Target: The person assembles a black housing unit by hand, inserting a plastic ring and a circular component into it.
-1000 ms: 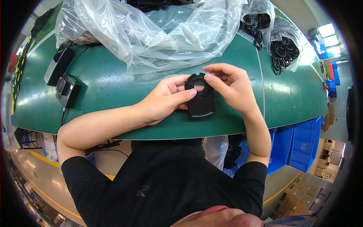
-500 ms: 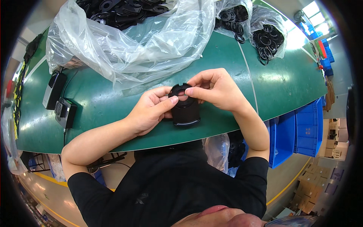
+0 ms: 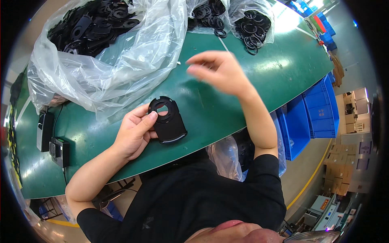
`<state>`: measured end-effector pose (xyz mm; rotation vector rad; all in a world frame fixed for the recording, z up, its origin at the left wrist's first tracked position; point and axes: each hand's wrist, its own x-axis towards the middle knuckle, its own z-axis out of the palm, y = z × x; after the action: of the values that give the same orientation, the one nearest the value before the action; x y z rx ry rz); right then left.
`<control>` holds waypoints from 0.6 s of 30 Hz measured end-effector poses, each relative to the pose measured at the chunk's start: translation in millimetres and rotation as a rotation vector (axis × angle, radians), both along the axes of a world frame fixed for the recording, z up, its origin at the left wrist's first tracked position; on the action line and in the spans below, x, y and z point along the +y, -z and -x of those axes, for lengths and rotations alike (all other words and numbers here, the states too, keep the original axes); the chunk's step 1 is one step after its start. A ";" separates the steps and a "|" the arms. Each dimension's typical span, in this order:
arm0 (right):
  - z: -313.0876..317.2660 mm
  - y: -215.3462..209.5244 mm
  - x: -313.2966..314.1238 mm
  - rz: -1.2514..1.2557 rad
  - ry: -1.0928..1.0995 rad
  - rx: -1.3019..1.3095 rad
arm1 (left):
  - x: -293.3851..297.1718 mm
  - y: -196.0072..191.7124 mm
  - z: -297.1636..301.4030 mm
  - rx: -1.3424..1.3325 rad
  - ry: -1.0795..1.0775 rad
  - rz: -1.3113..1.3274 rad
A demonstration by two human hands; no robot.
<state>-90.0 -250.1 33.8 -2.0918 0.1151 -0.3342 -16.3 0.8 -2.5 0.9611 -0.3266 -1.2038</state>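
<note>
My left hand (image 3: 133, 131) grips a flat black plastic part (image 3: 171, 130) by its left side, thumb on top near the rim. The part has a notched round end with a hole through it and a squarer lower end, and it is held over the near side of the table. Up and to the right, my right hand (image 3: 223, 75) is in the air over the table, slightly blurred. Its thumb and fingers are apart, and nothing shows between them. The black rings (image 3: 206, 16) lie beyond it, in and by a clear bag.
A large clear plastic bag (image 3: 109, 87) full of black parts (image 3: 93, 30) covers the table's far left. More black rings (image 3: 251, 30) spill from another bag. Two small black devices (image 3: 59, 152) with cords stand left on the green table (image 3: 227, 117). Blue crates (image 3: 320, 109) are at the right edge.
My right hand has let go of the black part and moved up, away from it. My left hand still holds the part. The view has shifted, so the table sits farther left.
</note>
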 end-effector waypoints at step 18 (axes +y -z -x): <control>44.3 39.4 -151.3 0.681 0.711 -0.088 | 0.1 -3.4 -1.5 -0.001 0.017 0.000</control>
<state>-134.3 -401.4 -5.6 -2.6402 0.7958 -1.0009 -14.8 0.9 0.8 0.9609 -0.3365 -1.2188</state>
